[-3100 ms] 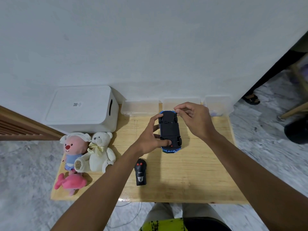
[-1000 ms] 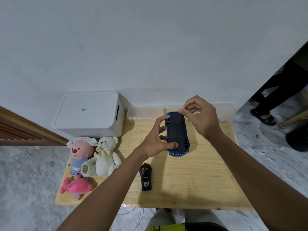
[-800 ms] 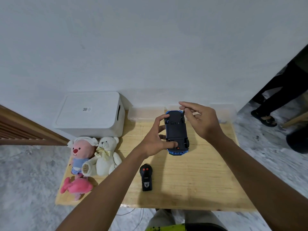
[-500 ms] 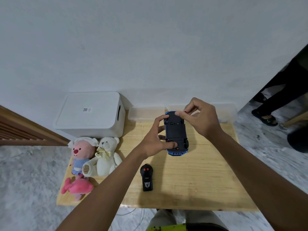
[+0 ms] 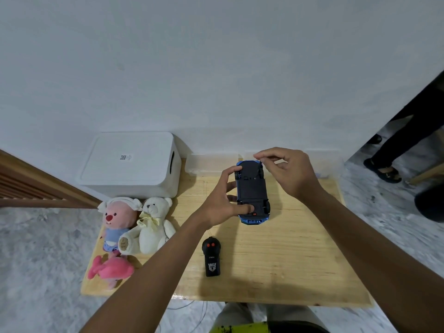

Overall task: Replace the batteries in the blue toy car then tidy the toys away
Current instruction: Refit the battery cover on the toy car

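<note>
The blue toy car (image 5: 251, 188) lies upside down on the wooden table (image 5: 276, 260), its black underside facing up. My left hand (image 5: 221, 203) grips it from the left, thumb on the near end and fingers on the far end. My right hand (image 5: 290, 174) hovers at the car's far right corner, its fingertips pinching a thin dark tool (image 5: 260, 162) that points down at the underside. I cannot make out what the tool is. The black remote control (image 5: 211, 257) lies nearer to me on the table.
A white lidded box (image 5: 129, 164) stands at the back left. Before it lie a pink plush animal (image 5: 115, 219), a white teddy bear (image 5: 153, 227) and a pink plush (image 5: 110, 270). Clear plastic containers (image 5: 211, 162) line the wall. A person's sandalled foot (image 5: 382, 169) is on the floor at right.
My right hand's fingers have kept shifting at the car's far right corner, opening and closing around the thin tool. My left hand and the car have stayed put.
</note>
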`<state>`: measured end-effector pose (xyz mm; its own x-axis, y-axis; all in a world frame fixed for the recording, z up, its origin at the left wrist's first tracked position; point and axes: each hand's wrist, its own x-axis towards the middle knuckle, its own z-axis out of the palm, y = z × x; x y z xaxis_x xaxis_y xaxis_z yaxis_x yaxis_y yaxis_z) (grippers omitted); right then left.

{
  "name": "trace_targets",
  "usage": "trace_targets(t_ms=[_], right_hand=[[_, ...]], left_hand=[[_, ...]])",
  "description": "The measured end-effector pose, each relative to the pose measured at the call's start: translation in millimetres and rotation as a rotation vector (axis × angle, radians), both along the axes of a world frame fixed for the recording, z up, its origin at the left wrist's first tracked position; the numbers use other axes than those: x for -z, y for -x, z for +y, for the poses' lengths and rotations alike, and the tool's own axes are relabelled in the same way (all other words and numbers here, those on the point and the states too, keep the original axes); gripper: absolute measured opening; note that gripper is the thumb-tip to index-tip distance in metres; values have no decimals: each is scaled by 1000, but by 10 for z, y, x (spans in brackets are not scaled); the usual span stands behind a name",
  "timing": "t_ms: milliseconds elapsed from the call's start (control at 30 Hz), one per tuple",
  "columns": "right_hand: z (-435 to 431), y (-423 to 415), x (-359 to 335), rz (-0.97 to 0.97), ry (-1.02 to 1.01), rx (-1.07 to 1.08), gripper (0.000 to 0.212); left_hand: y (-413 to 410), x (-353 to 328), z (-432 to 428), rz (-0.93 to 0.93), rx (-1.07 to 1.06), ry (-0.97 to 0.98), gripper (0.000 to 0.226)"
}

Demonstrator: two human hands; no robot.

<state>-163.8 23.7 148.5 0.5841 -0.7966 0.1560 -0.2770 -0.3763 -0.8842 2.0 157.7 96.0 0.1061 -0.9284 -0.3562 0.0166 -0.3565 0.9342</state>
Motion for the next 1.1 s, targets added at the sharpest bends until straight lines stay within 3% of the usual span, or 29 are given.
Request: trace_targets(t_ms=[300,467,600,667,900,1033,1100], right_hand=[[-32,-85,14,-24,27,16,7],[12,-27,61,32,190,-38,18],[15,-67,38,-30,47,68,7],[6,-88,29,-56,-18,106,14],[3,-58,66,-7,122,21,16],[-14,-63,39,-30,16,63,6],[-21,-83,33,-53,-54,97,14]], left_hand=[[28,35,-20,1,18,-1,95],[14,41,-42,9,20,6,96],[4,34,-47,14,19,12,96],[4,28,-53,11,21,11,95],[-5,46,-64,6,21,3,96],[-7,45,-61,16,13,0,96],[-7,44,-63,17,16,-1,96]])
